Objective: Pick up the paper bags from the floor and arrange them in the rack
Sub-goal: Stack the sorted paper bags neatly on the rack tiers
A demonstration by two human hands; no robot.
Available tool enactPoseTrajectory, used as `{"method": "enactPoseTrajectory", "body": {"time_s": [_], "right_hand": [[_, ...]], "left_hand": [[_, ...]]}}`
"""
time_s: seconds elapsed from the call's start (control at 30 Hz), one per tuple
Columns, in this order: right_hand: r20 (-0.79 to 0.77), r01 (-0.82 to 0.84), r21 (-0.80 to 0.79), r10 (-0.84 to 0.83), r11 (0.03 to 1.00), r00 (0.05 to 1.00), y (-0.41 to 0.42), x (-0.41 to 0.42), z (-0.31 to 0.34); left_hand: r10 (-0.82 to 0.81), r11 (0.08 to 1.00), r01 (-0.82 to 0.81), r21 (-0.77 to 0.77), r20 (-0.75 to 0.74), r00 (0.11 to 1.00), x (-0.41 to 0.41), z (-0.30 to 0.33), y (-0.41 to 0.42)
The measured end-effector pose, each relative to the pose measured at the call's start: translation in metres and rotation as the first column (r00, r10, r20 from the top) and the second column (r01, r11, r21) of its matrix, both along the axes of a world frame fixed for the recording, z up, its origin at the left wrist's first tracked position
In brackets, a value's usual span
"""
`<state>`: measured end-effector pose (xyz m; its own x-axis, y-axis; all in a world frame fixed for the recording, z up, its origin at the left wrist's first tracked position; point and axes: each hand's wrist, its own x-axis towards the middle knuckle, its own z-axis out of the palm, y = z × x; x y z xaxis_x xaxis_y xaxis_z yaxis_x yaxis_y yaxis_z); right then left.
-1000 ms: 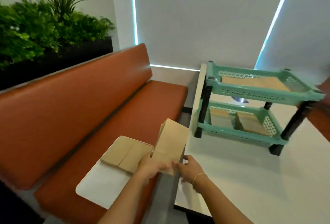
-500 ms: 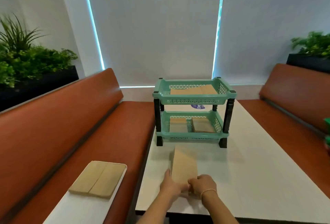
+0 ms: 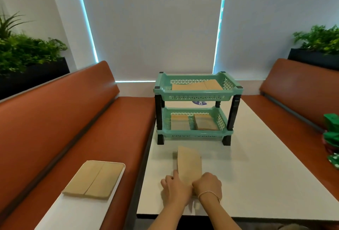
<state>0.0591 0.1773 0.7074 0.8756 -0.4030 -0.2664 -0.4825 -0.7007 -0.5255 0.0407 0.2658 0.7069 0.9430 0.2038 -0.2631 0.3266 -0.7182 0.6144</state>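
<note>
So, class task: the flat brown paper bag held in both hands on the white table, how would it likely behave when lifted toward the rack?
The paper bag looks thin and folded flat, so probably very light. Both the left hand and right hand hold its near end while the far end lies unsupported on the table, so it may droop when raised. Being flat, it should not roll.

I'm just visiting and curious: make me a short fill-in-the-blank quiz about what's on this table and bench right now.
1. Both hands, the left hand and the right hand, hold one brown paper ____ over the white table.
2. The rack is mint green and has ____ tiers.
3. The lower tier holds ____ stacks of bags.
4. More bags lie on a white tray on the ____ bench.

Missing words: bag; two; two; left
</note>
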Motion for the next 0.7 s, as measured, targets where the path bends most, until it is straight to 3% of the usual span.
{"method": "enactPoseTrajectory", "body": {"time_s": [0.13, 0.27, 0.43, 0.7], "right_hand": [[0.076, 0.001, 0.038, -0.004, 0.999, 0.997, -0.001, -0.003, 0.0], [0.117, 0.027, 0.225, -0.054, 0.974, 0.992, -0.004, -0.005, 0.001], [0.098, 0.064, 0.449, -0.12, 0.891, 0.988, -0.01, -0.011, 0.004], [0.058, 0.101, 0.579, -0.165, 0.809, 0.985, -0.017, -0.015, 0.008]], "left_hand": [[0.002, 1.0, -0.002, 0.002, 0.025, 1.0, -0.003, 0.001, -0.002], [-0.005, 0.998, 0.003, 0.064, 0.046, 0.999, -0.008, 0.004, -0.003], [-0.002, 0.996, -0.006, 0.086, 0.099, 0.995, -0.011, 0.004, -0.003], [-0.085, 0.991, 0.053, 0.119, 0.283, 0.955, -0.017, 0.01, -0.009]]}}
